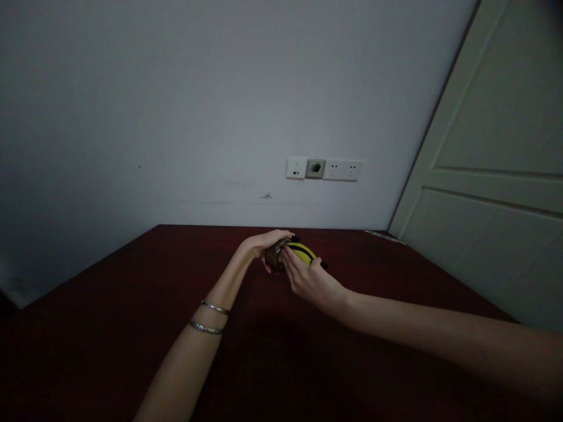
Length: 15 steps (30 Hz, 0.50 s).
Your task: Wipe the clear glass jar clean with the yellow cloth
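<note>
A small rounded yellow thing with black stripes (301,252) is between my two hands near the far side of the dark red table (246,340). Its left end looks brown, with a shiny patch, and small black bits stick out at its top and right. I cannot make out exactly what kind of thing it is. My left hand (269,240) reaches over its brown left end, gripping it from behind. Along its near side lie the fingers of my right hand (310,275), the thumb at its right, so part of it is covered. Two silver bracelets (206,328) circle my left forearm.
Behind the table rises a pale wall (211,105) with a row of sockets and switch plates (342,170). A light panelled door (497,140) stands at the right. A thin flat strip (383,236) lies at the table's far right edge.
</note>
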Tool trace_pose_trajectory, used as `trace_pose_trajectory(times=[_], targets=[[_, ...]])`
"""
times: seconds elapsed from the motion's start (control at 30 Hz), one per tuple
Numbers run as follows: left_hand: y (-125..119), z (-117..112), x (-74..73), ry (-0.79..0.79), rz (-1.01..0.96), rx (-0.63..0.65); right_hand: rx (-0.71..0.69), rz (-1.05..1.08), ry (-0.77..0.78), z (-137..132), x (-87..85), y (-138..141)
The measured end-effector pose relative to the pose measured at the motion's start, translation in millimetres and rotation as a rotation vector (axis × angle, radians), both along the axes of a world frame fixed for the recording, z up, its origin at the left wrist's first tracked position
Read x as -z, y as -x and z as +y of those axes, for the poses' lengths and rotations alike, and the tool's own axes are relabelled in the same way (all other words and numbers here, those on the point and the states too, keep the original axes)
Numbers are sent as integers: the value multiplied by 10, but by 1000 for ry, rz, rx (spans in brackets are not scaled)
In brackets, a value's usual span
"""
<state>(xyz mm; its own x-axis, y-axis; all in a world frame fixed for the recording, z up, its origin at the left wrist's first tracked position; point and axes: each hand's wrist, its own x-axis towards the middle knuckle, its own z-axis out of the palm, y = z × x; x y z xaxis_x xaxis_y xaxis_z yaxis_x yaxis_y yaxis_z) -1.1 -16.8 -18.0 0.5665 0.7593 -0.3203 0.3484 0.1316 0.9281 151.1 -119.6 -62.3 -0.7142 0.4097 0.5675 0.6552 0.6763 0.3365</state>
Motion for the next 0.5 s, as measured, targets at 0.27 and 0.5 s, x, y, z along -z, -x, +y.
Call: trace_pose_trajectory(times=[0.27, 0.5], targets=[[-209, -243, -296, -231, 71, -118, 15, 192, 133, -153, -116, 61], [-223, -374, -297, -635, -30, -229, 219, -172, 157, -269, -522, 87]])
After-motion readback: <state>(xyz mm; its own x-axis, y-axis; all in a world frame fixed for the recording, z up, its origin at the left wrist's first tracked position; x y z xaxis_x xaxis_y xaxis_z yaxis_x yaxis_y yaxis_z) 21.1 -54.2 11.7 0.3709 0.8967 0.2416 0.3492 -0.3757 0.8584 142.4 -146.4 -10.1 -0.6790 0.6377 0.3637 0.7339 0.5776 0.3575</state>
